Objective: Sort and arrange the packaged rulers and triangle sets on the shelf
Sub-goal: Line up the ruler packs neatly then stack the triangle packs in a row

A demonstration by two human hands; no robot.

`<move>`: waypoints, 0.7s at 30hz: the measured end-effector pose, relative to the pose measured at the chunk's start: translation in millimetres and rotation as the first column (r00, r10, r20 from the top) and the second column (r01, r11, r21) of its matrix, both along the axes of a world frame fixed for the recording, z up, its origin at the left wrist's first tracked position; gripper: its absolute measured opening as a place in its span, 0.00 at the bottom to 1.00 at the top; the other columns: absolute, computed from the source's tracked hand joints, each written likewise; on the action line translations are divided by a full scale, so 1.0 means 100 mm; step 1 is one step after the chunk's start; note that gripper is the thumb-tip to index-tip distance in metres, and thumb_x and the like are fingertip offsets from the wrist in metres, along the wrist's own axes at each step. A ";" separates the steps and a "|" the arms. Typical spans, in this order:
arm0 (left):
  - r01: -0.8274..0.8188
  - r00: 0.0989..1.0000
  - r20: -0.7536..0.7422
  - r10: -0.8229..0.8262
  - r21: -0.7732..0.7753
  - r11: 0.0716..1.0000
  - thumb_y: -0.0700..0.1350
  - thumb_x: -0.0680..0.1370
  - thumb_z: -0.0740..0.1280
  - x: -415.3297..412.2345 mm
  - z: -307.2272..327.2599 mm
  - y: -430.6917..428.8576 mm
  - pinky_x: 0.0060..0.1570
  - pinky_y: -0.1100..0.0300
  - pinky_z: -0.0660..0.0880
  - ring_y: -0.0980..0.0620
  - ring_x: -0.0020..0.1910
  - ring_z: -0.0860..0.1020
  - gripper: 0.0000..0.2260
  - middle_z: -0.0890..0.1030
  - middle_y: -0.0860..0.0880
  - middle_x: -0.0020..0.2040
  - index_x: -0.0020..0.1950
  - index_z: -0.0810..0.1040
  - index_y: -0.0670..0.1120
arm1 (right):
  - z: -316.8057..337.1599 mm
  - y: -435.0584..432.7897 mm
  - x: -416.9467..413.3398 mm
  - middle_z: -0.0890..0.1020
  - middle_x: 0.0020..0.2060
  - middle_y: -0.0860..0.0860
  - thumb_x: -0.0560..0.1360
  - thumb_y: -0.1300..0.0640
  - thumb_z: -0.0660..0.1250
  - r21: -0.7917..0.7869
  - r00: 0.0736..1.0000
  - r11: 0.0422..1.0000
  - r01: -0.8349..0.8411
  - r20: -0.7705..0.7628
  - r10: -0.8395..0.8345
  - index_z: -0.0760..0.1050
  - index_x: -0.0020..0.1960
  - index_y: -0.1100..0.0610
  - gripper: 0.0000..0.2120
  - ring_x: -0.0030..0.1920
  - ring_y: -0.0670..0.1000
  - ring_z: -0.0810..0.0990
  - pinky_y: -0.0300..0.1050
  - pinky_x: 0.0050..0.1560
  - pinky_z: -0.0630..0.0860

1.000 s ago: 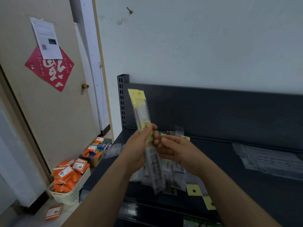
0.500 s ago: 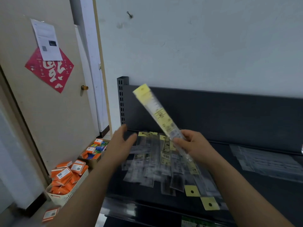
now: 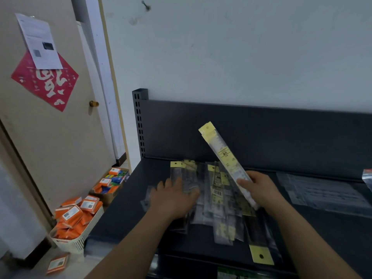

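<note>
A dark shelf (image 3: 124, 214) carries a loose pile of packaged rulers (image 3: 213, 200) in clear sleeves with yellow header cards. My right hand (image 3: 259, 190) grips the lower end of one packaged ruler (image 3: 223, 156), tilted up and to the left above the pile. My left hand (image 3: 173, 198) lies flat, fingers spread, on the left side of the pile. A second stack of clear flat packages (image 3: 322, 190) rests on the shelf at the right.
The shelf's back panel (image 3: 281, 137) and slotted upright post (image 3: 140, 121) stand against a white wall. On the floor at the left are a white basket of orange boxes (image 3: 74, 222), a carton of coloured boxes (image 3: 110, 182) and a door (image 3: 50, 117).
My left hand let go of the ruler and dropped onto the pile. My right hand now holds the ruler alone, tilted and moved rightward. The view has shifted down toward the shelf.
</note>
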State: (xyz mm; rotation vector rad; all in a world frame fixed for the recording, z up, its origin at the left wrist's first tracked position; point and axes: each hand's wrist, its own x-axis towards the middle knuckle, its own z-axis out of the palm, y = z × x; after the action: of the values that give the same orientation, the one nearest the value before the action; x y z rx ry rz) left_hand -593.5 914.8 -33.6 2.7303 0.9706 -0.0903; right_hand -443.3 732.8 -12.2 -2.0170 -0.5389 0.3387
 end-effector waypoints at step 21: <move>-0.045 0.996 0.070 0.052 -0.092 0.995 0.79 0.65 0.56 -0.03 0.10 0.15 0.69 0.45 0.63 0.42 0.73 0.61 0.51 0.60 0.44 0.76 0.78 0.55 0.47 | -0.22 0.26 -0.34 0.83 0.44 0.55 0.78 0.57 0.66 0.297 0.946 0.955 0.019 -0.313 0.079 0.79 0.57 0.59 0.10 0.39 0.51 0.80 0.44 0.37 0.76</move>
State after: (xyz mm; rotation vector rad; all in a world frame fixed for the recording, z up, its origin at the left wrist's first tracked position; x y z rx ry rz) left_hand -596.9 929.6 -23.9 2.6078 0.9877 -0.0263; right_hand -477.2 759.1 -34.2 -1.6225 -0.3883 0.5609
